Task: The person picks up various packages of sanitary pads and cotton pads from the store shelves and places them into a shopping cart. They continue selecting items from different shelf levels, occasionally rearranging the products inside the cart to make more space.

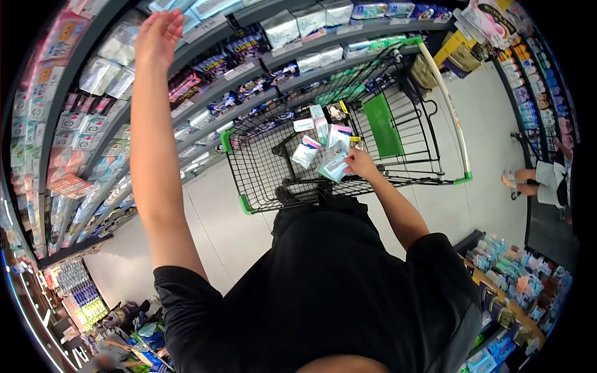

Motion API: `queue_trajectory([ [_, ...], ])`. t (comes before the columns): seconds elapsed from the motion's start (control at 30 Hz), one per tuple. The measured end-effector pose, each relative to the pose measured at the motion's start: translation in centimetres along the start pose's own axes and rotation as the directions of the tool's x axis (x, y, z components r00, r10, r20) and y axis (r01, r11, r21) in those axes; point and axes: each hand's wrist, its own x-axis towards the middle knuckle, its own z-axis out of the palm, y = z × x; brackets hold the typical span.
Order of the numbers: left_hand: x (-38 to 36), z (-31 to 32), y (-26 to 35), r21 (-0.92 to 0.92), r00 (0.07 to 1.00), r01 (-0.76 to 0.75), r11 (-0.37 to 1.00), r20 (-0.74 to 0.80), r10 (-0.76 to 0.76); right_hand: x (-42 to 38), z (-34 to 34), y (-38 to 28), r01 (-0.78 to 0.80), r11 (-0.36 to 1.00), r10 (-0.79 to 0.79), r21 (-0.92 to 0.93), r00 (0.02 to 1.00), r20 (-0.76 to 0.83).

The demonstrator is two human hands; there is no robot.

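My left hand (158,40) is raised at the upper left, fingers stretched out, in front of white packs (118,40) and light blue packs (199,9) on the shelf. Nothing shows in it. Over the shopping cart (252,180), my right hand (360,163) pinches the edge of a pale green and white soft pack (336,163). Beneath and beside that pack lie a white and pink pack with blue print (306,151), another similar pack (339,133), a small white box (303,125) and a pale blue-green package (319,123).
The cart's green panel (382,126) and handle (446,102) are on the right. Stocked shelves (249,68) run along the cart's far side. Two display stands, one with bottles and packs (519,273), stand behind me. Another person (547,181) is at the far right.
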Motion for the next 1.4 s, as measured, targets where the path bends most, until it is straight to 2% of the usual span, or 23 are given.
queue_trajectory([
  [0.1, 1.0, -0.1, -0.6, 0.056, 0.999, -0.036, 0.998, 0.02, 0.035, 0.0, 0.6, 1.9, -0.068, 0.997, 0.067, 0.023, 0.997, 0.027],
  [0.17, 0.7, 0.7, -0.8, 0.058, 0.995, -0.088, 0.994, -0.039, 0.09, 0.3, 1.1, 3.4, -0.1, 0.993, 0.098, 0.057, 0.995, 0.032],
  [0.27, 0.4, 0.8, -1.4, 0.028, 0.971, -0.202, 0.979, -0.123, 0.204, 0.2, 0.8, 3.6, -0.127, 0.992, 0.127, -0.01, 0.992, -0.006],
  [0.33, -2.5, 1.9, -1.7, 0.016, 0.935, -0.302, 0.953, -0.191, 0.299, 0.3, 0.5, 3.3, -0.18, 0.983, 0.179, -0.029, 0.984, -0.023],
  [0.4, -6.8, 2.1, -2.2, -0.03, 0.927, -0.341, 0.94, -0.178, 0.331, 0.9, 0.4, 4.1, -0.135, 0.984, 0.136, -0.118, 0.991, 0.004],
  [0.47, -11.1, 0.5, -4.4, -0.163, 0.952, -0.304, 0.938, -0.08, 0.295, 1.4, 0.7, 6.1, -0.109, 0.983, 0.113, -0.145, 0.993, 0.019],
  [0.53, -16.7, 0.1, -7.3, -0.239, 0.978, -0.199, 0.95, 0.013, 0.208, 0.9, 0.2, 5.8, -0.105, 0.981, 0.111, -0.164, 0.993, 0.033],
  [0.57, -19.3, 0.2, -9.1, -0.182, 0.99, -0.117, 0.976, 0.051, 0.128, 1.0, 0.0, 5.6, -0.1, 0.98, 0.108, -0.174, 0.993, 0.04],
  [0.63, -23.8, -1.2, -15.4, -0.195, 0.994, 0.107, 0.975, 0.023, -0.105, 1.1, -0.1, 5.4, -0.049, 0.979, 0.055, -0.198, 0.998, 0.026],
  [0.67, -26.1, -1.2, -18.0, -0.111, 0.974, 0.219, 0.97, -0.039, -0.224, 1.2, 0.0, 5.5, -0.022, 0.977, 0.027, -0.213, 0.999, 0.021],
  [0.73, -29.8, -2.1, -24.1, 0.014, 0.914, 0.403, 0.915, -0.047, -0.402, 2.0, 0.1, 5.9, -0.015, 0.971, 0.026, -0.239, 0.999, 0.045],
  [0.8, -32.5, -2.1, -28.2, 0.167, 0.866, 0.498, 0.851, -0.044, -0.499, 2.7, 0.0, 5.7, 0.0, 0.962, 0.018, -0.274, 0.998, 0.063],
  [0.9, -34.7, -2.0, -33.0, 0.302, 0.858, 0.495, 0.814, -0.026, -0.512, 3.4, 0.0, 4.2, -0.002, 0.952, 0.022, -0.307, 0.998, 0.061],
  [0.97, -35.7, -2.8, -35.7, 0.454, 0.86, 0.42, 0.786, 0.077, -0.504, 3.7, -0.2, 2.8, -0.028, 0.954, 0.044, -0.3, 0.998, 0.047],
  [1.0, -36.1, -3.1, -36.7, 0.525, 0.855, 0.371, 0.766, 0.128, -0.502, 3.8, -0.1, 2.7, 0.045, 0.954, -0.037, -0.297, 0.999, 0.032],
  [1.1, -37.4, -4.8, -37.7, 0.801, 0.861, 0.202, 0.564, 0.129, -0.492, 3.8, 0.0, 1.2, 0.001, 0.962, -0.01, -0.274, 0.999, -0.033],
  [1.13, -37.7, -5.4, -37.9, 0.767, 0.871, 0.212, 0.606, 0.132, -0.473, 3.9, 0.2, 1.0, -0.02, 0.956, 0.004, -0.292, 0.999, -0.053],
  [1.23, -37.7, -6.9, -37.2, 0.662, 0.745, 0.455, 0.595, 0.083, -0.662, 4.2, 0.7, 2.0, 0.018, 0.975, -0.046, -0.222, 0.991, -0.124],
  [1.27, -38.3, -8.5, -39.3, 0.663, 0.82, 0.341, 0.667, 0.138, -0.556, 4.3, 0.4, 1.7, -0.028, 0.987, 0.011, -0.159, 0.995, -0.104],
  [1.3, -38.5, -9.4, -40.2, 0.695, 0.851, 0.28, 0.663, 0.14, -0.506, 4.3, 0.2, 1.6, -0.067, 0.993, 0.061, -0.097, 0.996, -0.069],
  [1.33, -37.7, -8.4, -37.1, 0.68, 0.767, 0.422, 0.599, 0.085, -0.636, 4.9, 0.7, 3.2, -0.085, 0.975, 0.097, 0.204, 0.994, -0.046],
  [1.37, -37.8, -9.1, -38.1, 0.716, 0.851, 0.298, 0.631, 0.1, -0.516, 5.4, 1.4, 4.7, -0.122, 0.868, 0.137, 0.482, 0.991, 0.003],
  [1.4, -37.0, -8.5, -36.6, 0.677, 0.815, 0.379, 0.63, 0.078, -0.574, 5.0, 1.3, 3.8, -0.126, 0.859, 0.154, 0.496, 0.988, -0.015],
])
